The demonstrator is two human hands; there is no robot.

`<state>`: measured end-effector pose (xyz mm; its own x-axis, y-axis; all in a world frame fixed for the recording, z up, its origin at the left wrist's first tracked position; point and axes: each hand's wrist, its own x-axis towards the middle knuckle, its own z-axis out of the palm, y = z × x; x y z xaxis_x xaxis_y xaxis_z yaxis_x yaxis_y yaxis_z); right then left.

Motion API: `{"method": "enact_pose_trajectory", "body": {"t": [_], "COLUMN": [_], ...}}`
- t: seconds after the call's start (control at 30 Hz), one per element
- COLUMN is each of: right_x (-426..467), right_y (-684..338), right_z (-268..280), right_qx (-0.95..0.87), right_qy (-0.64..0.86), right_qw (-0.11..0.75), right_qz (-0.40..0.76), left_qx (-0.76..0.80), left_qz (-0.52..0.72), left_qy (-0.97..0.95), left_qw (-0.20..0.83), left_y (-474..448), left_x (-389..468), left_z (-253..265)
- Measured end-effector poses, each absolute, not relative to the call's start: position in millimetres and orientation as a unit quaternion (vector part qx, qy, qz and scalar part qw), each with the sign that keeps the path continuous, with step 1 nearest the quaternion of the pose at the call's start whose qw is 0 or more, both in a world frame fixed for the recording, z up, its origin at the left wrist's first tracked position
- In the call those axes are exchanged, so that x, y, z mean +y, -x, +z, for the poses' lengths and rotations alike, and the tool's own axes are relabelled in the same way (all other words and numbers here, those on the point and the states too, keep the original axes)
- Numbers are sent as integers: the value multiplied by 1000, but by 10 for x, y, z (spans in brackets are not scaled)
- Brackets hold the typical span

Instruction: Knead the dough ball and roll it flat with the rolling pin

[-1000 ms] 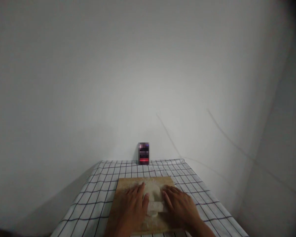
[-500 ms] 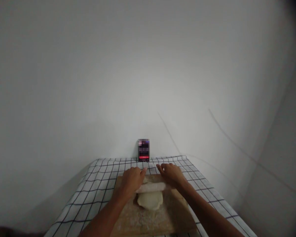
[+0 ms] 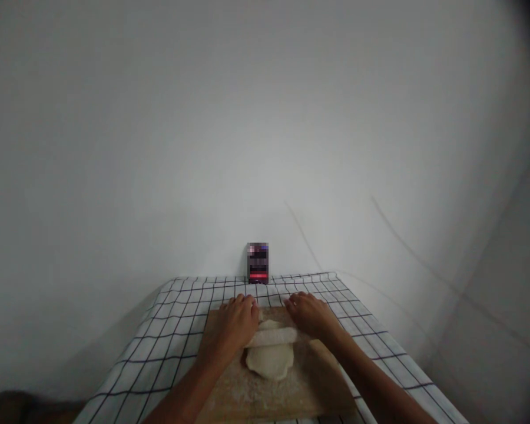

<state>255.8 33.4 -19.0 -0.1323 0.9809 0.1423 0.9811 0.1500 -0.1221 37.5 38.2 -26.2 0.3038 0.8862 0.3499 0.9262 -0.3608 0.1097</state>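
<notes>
A pale, floury rolling pin [image 3: 274, 337] lies crosswise over a flat piece of dough [image 3: 270, 361]. Most of the dough shows on the near side of the pin, and a small part sticks out beyond it. My left hand [image 3: 242, 318] covers the pin's left end, fingers bent forward over it. Over the right end is my right hand [image 3: 310, 313], its fingers curled too. Both hands hide the ends of the pin. Under the dough is a wooden board [image 3: 247, 403] dusted with flour.
A checked white cloth [image 3: 159, 353] covers the table beneath the board. At the back, a phone-like dark panel [image 3: 258, 264], blurred into blocks, leans against the pale wall [image 3: 265, 147]. Something dark [image 3: 17, 406] shows at the lower left.
My fingers, more stretched with thumbs apart before, are now curled down closer to the pin. A little more dough shows beyond the pin. The view has tilted slightly.
</notes>
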Motion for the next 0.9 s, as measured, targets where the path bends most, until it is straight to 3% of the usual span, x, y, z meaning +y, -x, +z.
{"method": "enact_pose_trajectory", "body": {"t": [0.4, 0.9], "right_x": [-112, -831], "right_y": [-2531, -2427], "right_z": [-219, -439], "right_qx": [-755, -740], "right_qy": [648, 655], "right_qw": [89, 146], "right_qz": [-37, -55], "left_qx": [-519, -447], "left_qz": [-255, -327], "left_qy": [810, 809], "left_qw": [99, 196], "left_y": [-332, -229], "left_x": [212, -252], "left_z": [-480, -932]}}
